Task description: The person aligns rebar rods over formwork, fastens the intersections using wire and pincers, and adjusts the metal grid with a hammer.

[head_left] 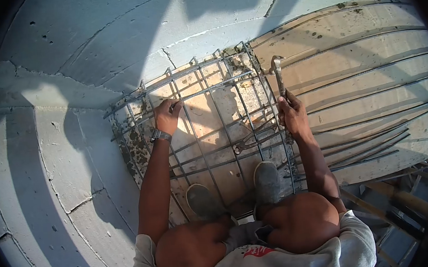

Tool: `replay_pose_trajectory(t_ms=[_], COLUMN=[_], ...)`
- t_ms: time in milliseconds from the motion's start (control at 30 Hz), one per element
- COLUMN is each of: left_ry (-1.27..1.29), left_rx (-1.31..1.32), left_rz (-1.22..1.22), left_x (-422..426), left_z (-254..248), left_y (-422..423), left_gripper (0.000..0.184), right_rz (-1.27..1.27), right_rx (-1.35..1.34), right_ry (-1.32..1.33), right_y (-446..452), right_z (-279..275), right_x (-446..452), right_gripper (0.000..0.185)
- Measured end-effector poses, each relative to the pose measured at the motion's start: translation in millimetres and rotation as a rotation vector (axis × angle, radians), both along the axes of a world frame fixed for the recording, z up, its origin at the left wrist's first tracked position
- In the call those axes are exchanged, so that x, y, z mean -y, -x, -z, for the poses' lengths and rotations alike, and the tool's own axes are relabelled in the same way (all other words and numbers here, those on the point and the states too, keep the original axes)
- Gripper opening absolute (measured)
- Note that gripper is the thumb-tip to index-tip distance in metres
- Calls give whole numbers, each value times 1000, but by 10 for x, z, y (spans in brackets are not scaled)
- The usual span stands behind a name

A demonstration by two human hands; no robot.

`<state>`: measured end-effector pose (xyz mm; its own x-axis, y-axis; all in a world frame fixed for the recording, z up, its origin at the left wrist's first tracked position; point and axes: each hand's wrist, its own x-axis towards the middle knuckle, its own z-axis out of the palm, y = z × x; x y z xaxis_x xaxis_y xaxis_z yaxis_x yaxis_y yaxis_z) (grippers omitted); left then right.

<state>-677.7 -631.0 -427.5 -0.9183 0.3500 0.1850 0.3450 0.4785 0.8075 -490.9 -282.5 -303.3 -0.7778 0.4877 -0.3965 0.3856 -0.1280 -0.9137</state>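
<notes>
My left hand (168, 115), with a watch on its wrist, has its fingers curled round a bar of the steel rebar grid (212, 93) on the left side. In my right hand (293, 114) is a hammer (279, 77), held near the grid's right edge with its head pointing away from me. Its lower handle is partly hidden by the fingers. A pair of pincers (245, 144) lies on the grid between my hands, left of the right hand. The grid's bars cross over a plywood board (195, 117) spotted with cement.
My boots (266, 180) stand among the grid's near bars. Long rebars (366, 72) run rightward over a curved plywood sheet (336, 21). Block walls (63, 157) rise at the left and far side. Timber pieces (403, 198) show below at the right.
</notes>
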Motion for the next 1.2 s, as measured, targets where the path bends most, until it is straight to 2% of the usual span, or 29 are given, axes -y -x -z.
replay_pose_trajectory(t_ms=[33,133,167,200,267,300,400,500,567,600,667,733,800,833,900,967,1033,1100,1133,1167,1200], left_ry=[7,37,44,54,75,95,77,134,82,54,56,63,53,53,45,44,42,38,59,80,94], left_rx=[37,-168,-93,-93,-95,-41,-47,10,-41,-69,-50,-46,-71,-36,22,-39,-38,24,-10,-43,-85], left_rz=[-12,48,39,36,33,21,44,27,34,43,40,45,35,29,1,6,14,20,28,39,37], left_x=[8,31,35,39,55,52,50,59,65,53,63,115,76,74,52,51,62,89,103,123,94], left_z=[-3,54,54,53,44,27,3,-26,-36,-19,28,120,135,94,7,-23,24,91,101,107,79], left_y=[8,30,14,6,13,-5,14,7,4,20,34,41,64,35,22,21,35,23,-14,-45,-23], left_gripper=[19,19,19,19,19,19,19,19,19,18,18,18,18,19,20,20,20,20,20,20,20], right_rz=[85,180,87,-90,-248,-212,-47,181,286,184,-330,-277,-207,-124,47,176,-71,-312,-429,-423,-350], right_rx=[-32,-63,-64,-41,142,153,95,-36,-68,-91,101,36,152,106,36,-14,-29,50,138,180,137], right_ry=[-5,-241,-340,-200,-156,41,-17,-127,-201,-328,-213,-356,-27,-50,-106,-192,-321,-276,-159,54,55], right_y=[3,51,47,83,79,76,9,34,69,62,108,74,57,46,33,65,119,143,153,163,203], right_z=[42,261,354,88,-3,-29,-128,110,220,368,99,279,98,-5,133,266,396,410,231,62,-11], right_x=[-47,-63,-50,70,191,120,30,-150,-127,-91,117,119,-102,-72,-128,-135,32,105,138,136,139], right_gripper=[18,18,20,20,21,21,17,16,18,28,42,49,46,45,44,48,52,57,61,60,59])
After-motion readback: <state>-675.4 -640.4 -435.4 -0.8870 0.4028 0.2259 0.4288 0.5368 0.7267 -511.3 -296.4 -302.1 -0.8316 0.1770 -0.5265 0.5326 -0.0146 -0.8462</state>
